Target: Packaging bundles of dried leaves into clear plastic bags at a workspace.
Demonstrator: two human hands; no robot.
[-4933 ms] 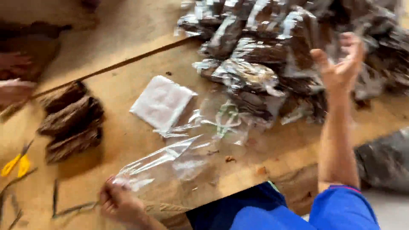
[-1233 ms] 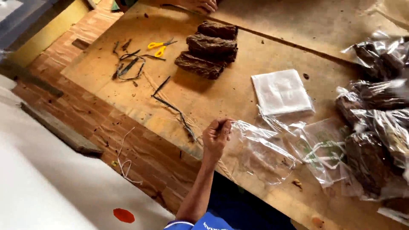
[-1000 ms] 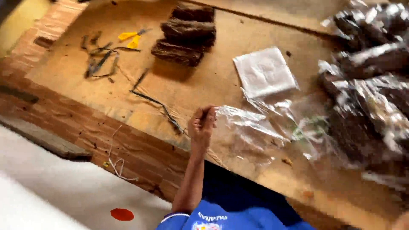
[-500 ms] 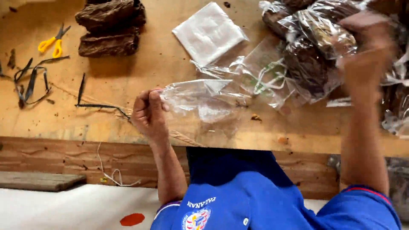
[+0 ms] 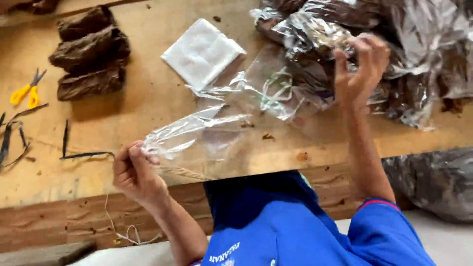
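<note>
I see the wooden table [image 5: 148,123] filling most of the frame; across the upper right of it sits a heap of packed bags [image 5: 423,54], clear plastic over dark brown stuff; at the upper left lie three dark brown bundles [image 5: 88,54] stacked close together; at top centre rests a folded white stack of bags [image 5: 202,51], just beside a loose clear bag with green marks [image 5: 271,91]. In the lower middle an empty clear bag [image 5: 197,140] stretches out above the table edge; my left hand [image 5: 135,172], at lower left, pinches its near end between thumb and fingers, pressed together on the plastic. My right hand [image 5: 357,69], at upper right, is raised against the heap, fingers curled and a little spread; I cannot tell whether they grip a bag. At the far left lie yellow scissors [image 5: 27,93] and, below them, thin dark strips [image 5: 15,140].
</note>
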